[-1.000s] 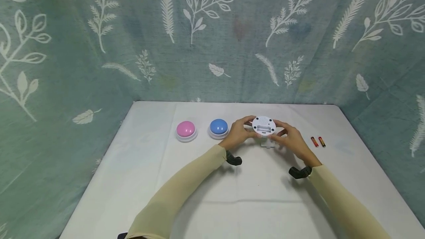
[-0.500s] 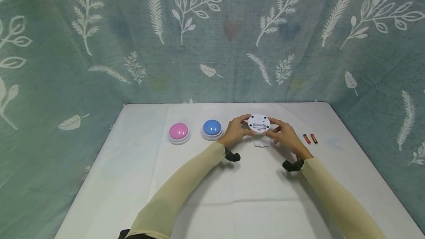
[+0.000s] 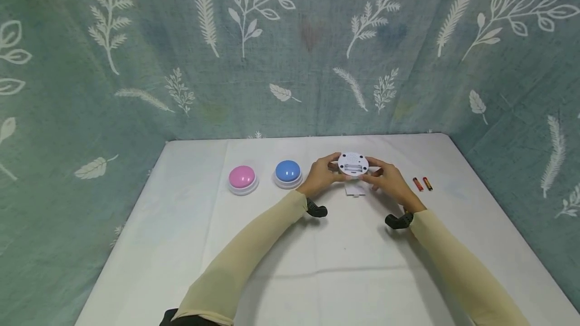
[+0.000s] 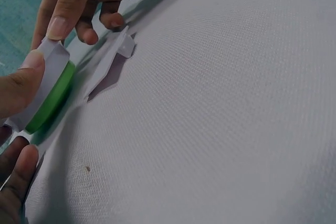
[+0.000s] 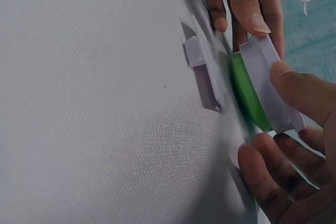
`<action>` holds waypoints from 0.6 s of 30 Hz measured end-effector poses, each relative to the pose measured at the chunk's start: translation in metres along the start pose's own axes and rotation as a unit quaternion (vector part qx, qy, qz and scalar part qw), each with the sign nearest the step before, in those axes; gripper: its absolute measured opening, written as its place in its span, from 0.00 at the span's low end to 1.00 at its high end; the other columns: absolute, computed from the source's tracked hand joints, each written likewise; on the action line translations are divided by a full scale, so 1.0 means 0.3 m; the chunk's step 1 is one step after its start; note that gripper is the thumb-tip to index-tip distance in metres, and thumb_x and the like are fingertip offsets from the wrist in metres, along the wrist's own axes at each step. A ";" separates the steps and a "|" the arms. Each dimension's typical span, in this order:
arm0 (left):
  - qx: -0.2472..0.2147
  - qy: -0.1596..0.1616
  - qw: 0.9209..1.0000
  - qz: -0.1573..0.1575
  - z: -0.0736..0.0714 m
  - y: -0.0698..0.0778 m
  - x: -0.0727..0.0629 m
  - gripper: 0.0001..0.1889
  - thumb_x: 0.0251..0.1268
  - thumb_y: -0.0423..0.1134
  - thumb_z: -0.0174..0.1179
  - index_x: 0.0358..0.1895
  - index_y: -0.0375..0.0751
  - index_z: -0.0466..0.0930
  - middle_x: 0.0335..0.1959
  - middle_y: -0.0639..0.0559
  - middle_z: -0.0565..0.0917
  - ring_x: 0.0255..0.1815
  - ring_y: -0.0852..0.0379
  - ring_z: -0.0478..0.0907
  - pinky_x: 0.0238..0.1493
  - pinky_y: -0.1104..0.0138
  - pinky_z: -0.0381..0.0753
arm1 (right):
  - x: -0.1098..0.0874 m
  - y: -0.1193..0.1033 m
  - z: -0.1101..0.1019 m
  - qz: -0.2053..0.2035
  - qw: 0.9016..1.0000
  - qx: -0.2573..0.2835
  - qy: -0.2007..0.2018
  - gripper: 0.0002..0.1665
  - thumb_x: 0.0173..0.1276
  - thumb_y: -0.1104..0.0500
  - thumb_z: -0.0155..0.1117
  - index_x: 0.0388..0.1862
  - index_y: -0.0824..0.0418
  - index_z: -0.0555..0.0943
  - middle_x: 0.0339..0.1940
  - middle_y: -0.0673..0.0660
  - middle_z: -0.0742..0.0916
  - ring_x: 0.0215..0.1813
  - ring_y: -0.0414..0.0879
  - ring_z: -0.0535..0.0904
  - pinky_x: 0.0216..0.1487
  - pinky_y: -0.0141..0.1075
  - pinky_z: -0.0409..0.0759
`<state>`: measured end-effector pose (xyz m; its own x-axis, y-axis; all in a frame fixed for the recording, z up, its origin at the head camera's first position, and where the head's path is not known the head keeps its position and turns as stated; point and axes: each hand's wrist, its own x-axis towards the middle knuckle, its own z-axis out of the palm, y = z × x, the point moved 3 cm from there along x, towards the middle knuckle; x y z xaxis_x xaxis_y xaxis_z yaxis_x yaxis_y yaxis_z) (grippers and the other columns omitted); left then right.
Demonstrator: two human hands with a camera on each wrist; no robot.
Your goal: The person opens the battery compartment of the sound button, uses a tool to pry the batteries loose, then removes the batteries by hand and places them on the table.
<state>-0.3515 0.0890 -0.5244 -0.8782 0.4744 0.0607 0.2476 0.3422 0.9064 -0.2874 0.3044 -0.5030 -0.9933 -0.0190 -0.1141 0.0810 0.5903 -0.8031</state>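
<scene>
Both hands hold a white round push-button buzzer (image 3: 353, 164) by its rim, its underside with an uncovered battery compartment turned up toward the head view. Its green dome (image 5: 248, 92) faces down toward the table in the wrist views. My left hand (image 3: 322, 175) grips the left side, with the thumb on the near edge. On the opposite side, my right hand (image 3: 388, 181) pinches the rim between thumb and fingers. Just in front lies a small white battery cover (image 3: 355, 189) on the cloth, its tab plain in the right wrist view.
Two small red batteries, one (image 3: 418, 184) beside the other (image 3: 427, 183), lie right of my right hand. Left of my left hand stand a blue button buzzer (image 3: 287, 171) and a pink one (image 3: 242, 177). A green patterned curtain (image 3: 308, 89) hangs behind the white table (image 3: 344, 286).
The head view has shifted, so everything appears a little further left. The buzzer has tipped slightly and sits a bit lower over the table; both hands keep their hold.
</scene>
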 end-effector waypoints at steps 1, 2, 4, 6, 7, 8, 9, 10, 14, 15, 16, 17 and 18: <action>0.001 0.001 1.000 0.000 -0.005 0.000 -0.002 0.46 0.54 0.47 0.80 0.77 0.45 0.68 0.67 0.51 0.79 0.58 0.56 0.80 0.56 0.63 0.80 | 0.000 -0.004 0.000 0.000 1.000 -0.003 -0.002 0.49 0.68 0.45 0.74 0.82 0.55 0.63 0.75 0.62 0.73 0.40 0.53 0.83 0.38 0.41 0.80; 0.003 0.002 1.000 0.000 -0.010 -0.001 -0.005 0.46 0.54 0.48 0.80 0.77 0.45 0.68 0.67 0.51 0.79 0.58 0.56 0.80 0.57 0.63 0.79 | 0.001 -0.007 0.000 0.001 1.000 -0.006 -0.002 0.50 0.68 0.45 0.74 0.82 0.54 0.62 0.75 0.62 0.72 0.40 0.52 0.83 0.38 0.40 0.80; 0.003 0.002 1.000 -0.001 -0.021 -0.004 -0.013 0.46 0.54 0.48 0.80 0.77 0.45 0.68 0.68 0.52 0.79 0.59 0.57 0.80 0.57 0.63 0.79 | -0.002 -0.013 0.001 0.000 1.000 -0.015 -0.004 0.51 0.68 0.45 0.74 0.83 0.54 0.61 0.76 0.63 0.72 0.40 0.52 0.83 0.39 0.40 0.80; 0.007 -0.001 1.000 0.000 -0.035 -0.004 -0.025 0.46 0.55 0.49 0.79 0.77 0.44 0.68 0.68 0.52 0.79 0.59 0.56 0.80 0.57 0.63 0.80 | -0.008 -0.020 0.001 -0.005 1.000 -0.023 0.000 0.52 0.68 0.45 0.74 0.84 0.53 0.59 0.76 0.63 0.71 0.41 0.52 0.83 0.38 0.40 0.81; 0.009 -0.002 1.000 0.001 -0.042 -0.003 -0.030 0.45 0.56 0.49 0.79 0.77 0.43 0.68 0.68 0.53 0.79 0.59 0.56 0.80 0.57 0.63 0.80 | -0.011 -0.023 0.000 -0.010 0.999 -0.030 0.004 0.52 0.68 0.45 0.74 0.84 0.53 0.59 0.76 0.63 0.71 0.42 0.52 0.83 0.38 0.41 0.82; 0.010 -0.003 1.000 0.002 -0.051 0.001 -0.037 0.45 0.57 0.49 0.79 0.77 0.43 0.68 0.67 0.53 0.79 0.59 0.56 0.80 0.56 0.63 0.80 | -0.016 -0.026 -0.002 -0.015 0.999 -0.034 0.010 0.52 0.68 0.46 0.74 0.84 0.54 0.59 0.76 0.63 0.70 0.43 0.52 0.84 0.37 0.42 0.82; 0.013 -0.004 1.000 0.005 -0.061 0.005 -0.044 0.44 0.57 0.49 0.78 0.77 0.43 0.68 0.67 0.52 0.79 0.59 0.55 0.80 0.56 0.62 0.80 | -0.020 -0.029 -0.005 -0.022 0.999 -0.040 0.016 0.51 0.68 0.46 0.74 0.84 0.54 0.59 0.76 0.64 0.70 0.43 0.53 0.84 0.37 0.42 0.83; 0.016 -0.005 1.000 0.008 -0.070 0.013 -0.049 0.44 0.58 0.50 0.78 0.76 0.42 0.68 0.67 0.51 0.80 0.59 0.55 0.80 0.55 0.62 0.81 | -0.026 -0.032 -0.010 -0.028 0.998 -0.045 0.024 0.50 0.69 0.47 0.74 0.83 0.54 0.60 0.76 0.64 0.70 0.44 0.53 0.84 0.37 0.43 0.83; 0.019 -0.005 1.000 0.024 -0.107 0.031 -0.069 0.40 0.61 0.49 0.76 0.74 0.41 0.71 0.64 0.48 0.81 0.57 0.56 0.81 0.52 0.63 0.81 | -0.047 -0.042 -0.031 -0.049 0.996 -0.063 0.047 0.47 0.70 0.48 0.73 0.82 0.56 0.62 0.77 0.64 0.69 0.46 0.54 0.85 0.40 0.46 0.84; 0.018 -0.005 0.999 0.030 -0.118 0.032 -0.076 0.39 0.61 0.49 0.76 0.73 0.41 0.72 0.64 0.47 0.81 0.56 0.56 0.81 0.51 0.63 0.81 | -0.051 -0.046 -0.034 -0.053 0.995 -0.064 0.051 0.47 0.70 0.48 0.73 0.82 0.56 0.63 0.76 0.64 0.70 0.46 0.55 0.85 0.40 0.46 0.84; 0.017 -0.006 0.999 0.035 -0.129 0.033 -0.085 0.37 0.61 0.49 0.75 0.72 0.42 0.74 0.63 0.46 0.82 0.55 0.57 0.81 0.51 0.63 0.81 | -0.056 -0.050 -0.035 -0.056 0.995 -0.065 0.054 0.46 0.70 0.48 0.73 0.81 0.56 0.64 0.76 0.65 0.70 0.47 0.55 0.85 0.41 0.46 0.84; 0.015 -0.008 0.999 0.039 -0.142 0.032 -0.095 0.36 0.62 0.50 0.75 0.71 0.43 0.75 0.63 0.46 0.82 0.55 0.58 0.81 0.50 0.63 0.81 | -0.060 -0.053 -0.035 -0.060 0.994 -0.066 0.056 0.46 0.70 0.48 0.73 0.81 0.56 0.64 0.76 0.65 0.70 0.48 0.55 0.85 0.41 0.46 0.84; 0.014 -0.011 0.999 0.042 -0.156 0.032 -0.106 0.35 0.62 0.50 0.75 0.70 0.44 0.76 0.62 0.45 0.82 0.54 0.58 0.81 0.49 0.62 0.81 | -0.065 -0.059 -0.034 -0.066 0.994 -0.066 0.057 0.45 0.70 0.48 0.73 0.81 0.56 0.65 0.76 0.65 0.70 0.48 0.56 0.84 0.41 0.47 0.84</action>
<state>-0.3403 0.0392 -0.4980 -0.8449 0.5196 0.1271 0.3317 0.3226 0.8865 -0.2702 0.3024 -0.4805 -0.9981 -0.0151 0.0601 -0.0540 0.6893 -0.7225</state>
